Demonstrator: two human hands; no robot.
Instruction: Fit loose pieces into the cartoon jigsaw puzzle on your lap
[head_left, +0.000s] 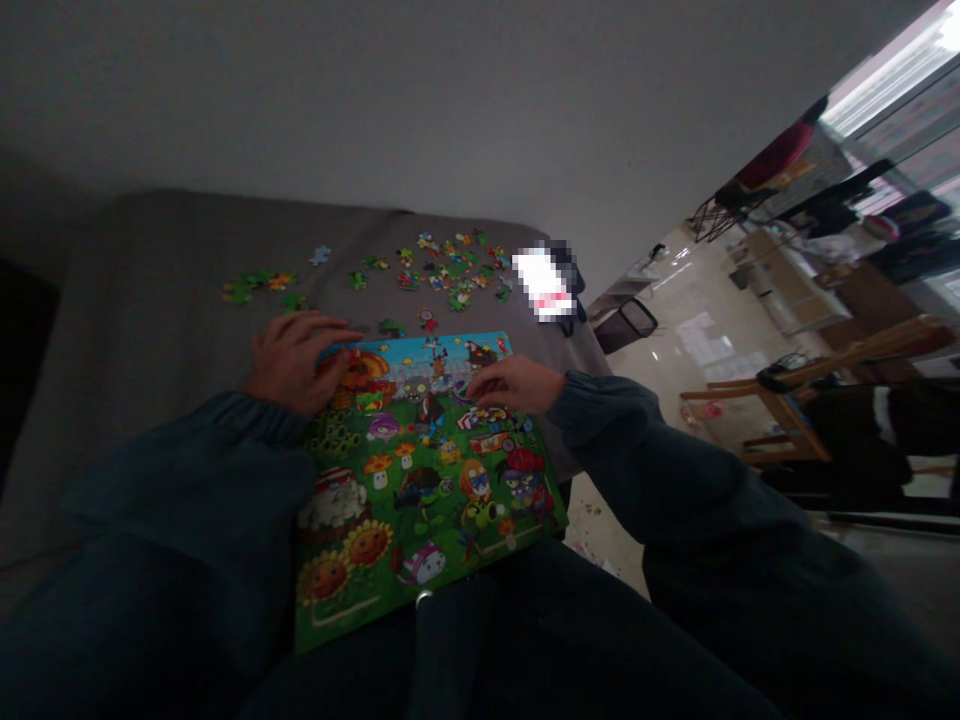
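**Two hands rest on cartoon jigsaw board**

The jigsaw board [420, 500] lies at lower centre, its sky edge pointing up the frame. The left hand [296, 360] curves over that edge; the right hand [514, 385] lies spread on it. Grip I cannot tell. Loose pieces [442, 270] lie above, on a grey sofa [150, 300].

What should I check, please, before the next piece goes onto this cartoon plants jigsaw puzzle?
1. Left hand rests on the upper edge of the jigsaw board: ok.
2. Right hand holds a piece: cannot tell, its fingers hide what lies beneath.
3. Loose jigsaw pieces lie just beyond the board on the gray sofa: ok.
4. Board lies across the person's lap: ok.
5. Open slots on the board: cannot tell, too dim and small.
6. Light on the work: not ok, the view is dim.
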